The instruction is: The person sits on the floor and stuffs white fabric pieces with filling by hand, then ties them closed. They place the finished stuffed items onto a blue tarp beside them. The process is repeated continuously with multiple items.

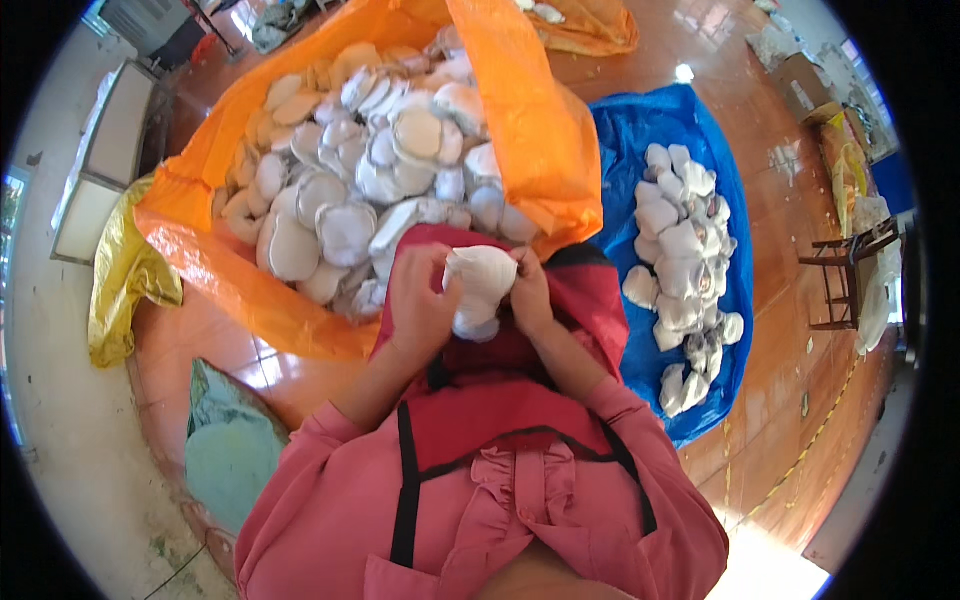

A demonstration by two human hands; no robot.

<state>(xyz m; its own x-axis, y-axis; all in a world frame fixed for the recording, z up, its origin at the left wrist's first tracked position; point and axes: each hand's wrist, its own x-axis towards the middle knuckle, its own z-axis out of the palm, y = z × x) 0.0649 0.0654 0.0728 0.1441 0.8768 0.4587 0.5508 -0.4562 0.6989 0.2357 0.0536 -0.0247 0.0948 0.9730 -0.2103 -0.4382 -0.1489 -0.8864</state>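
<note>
Left hand (420, 305) and right hand (528, 295) pinching soft white domed pad (480, 283), above crinkly orange sack (540, 140); glossy blue sheet (625, 130) alongside

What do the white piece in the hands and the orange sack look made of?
White piece: looks like soft padded fabric or foam, matte, creasing where the left hand and right hand pinch it. Orange sack: likely thin plastic sheeting, slightly glossy and crinkled.

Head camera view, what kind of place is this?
Probably a small workshop floor for hand piecework: a big orange sack full of white padded pieces, a sorted heap on a blue sheet, and both hands working one white piece.
</note>
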